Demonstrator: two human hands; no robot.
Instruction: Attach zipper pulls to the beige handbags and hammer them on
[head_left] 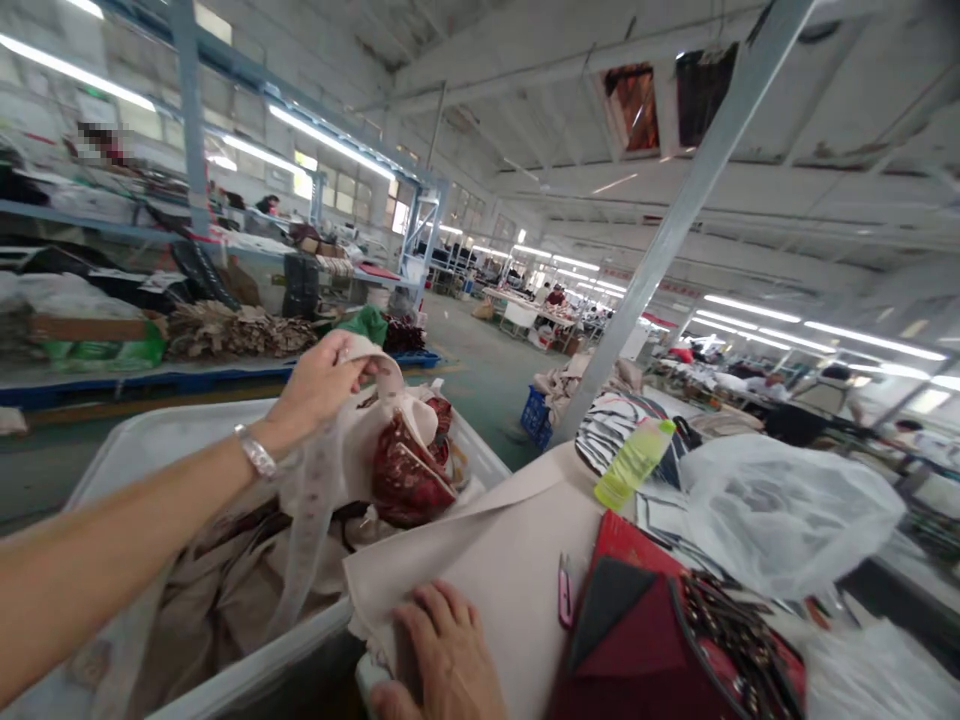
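Observation:
My left hand, with a bracelet on its wrist, is raised over a white bin. Its fingers are closed on a pale fabric strip, which loops up from the bin's contents. Just below that hand lie a dark red patterned bundle and crumpled beige cloth. A pale translucent strip hangs down into the bin. My right hand rests on a beige fabric sheet at the table edge, fingers apart and holding nothing.
Pink thread snips lie right of my right hand, beside dark red fabric pieces. Farther back are a yellow-green bottle and a clear plastic bag. A slanting grey post rises behind the table. Loaded shelves stand at left.

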